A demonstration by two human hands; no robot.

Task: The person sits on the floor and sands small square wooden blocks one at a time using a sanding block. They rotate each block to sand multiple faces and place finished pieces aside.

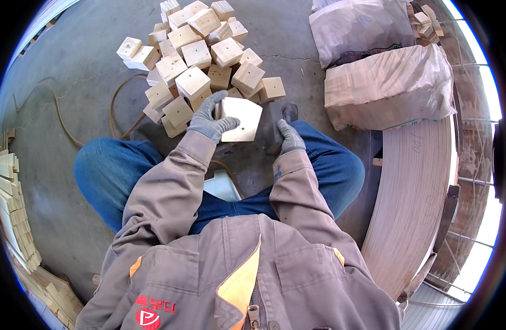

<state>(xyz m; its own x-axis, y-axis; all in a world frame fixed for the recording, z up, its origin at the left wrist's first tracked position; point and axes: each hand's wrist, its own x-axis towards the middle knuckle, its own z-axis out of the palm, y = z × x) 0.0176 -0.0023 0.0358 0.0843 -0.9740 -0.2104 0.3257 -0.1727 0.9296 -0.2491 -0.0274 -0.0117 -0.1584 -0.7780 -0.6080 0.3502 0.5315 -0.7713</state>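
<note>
My left hand (210, 120), in a grey knit glove, grips a pale wooden block (243, 118) by its left side. The thumb lies over the block's light top face, which has angled corners and a small dark mark. To the right, beside my right knee, my gloved right hand (291, 137) is curled, apart from the block. A dark grey shape (274, 147) shows at its inner side; what it is, I cannot make out. Just beyond my left hand lies a heap of similar wooden blocks (192, 82), many with a dark spot on the face.
A tan hose (111, 113) curves over the concrete floor at left. Under me is a pale plastic seat (223, 186). Plastic-wrapped bundles (388, 88) stand at right, near a stack of boards (410, 181). Wood strips (11, 201) are piled along the left.
</note>
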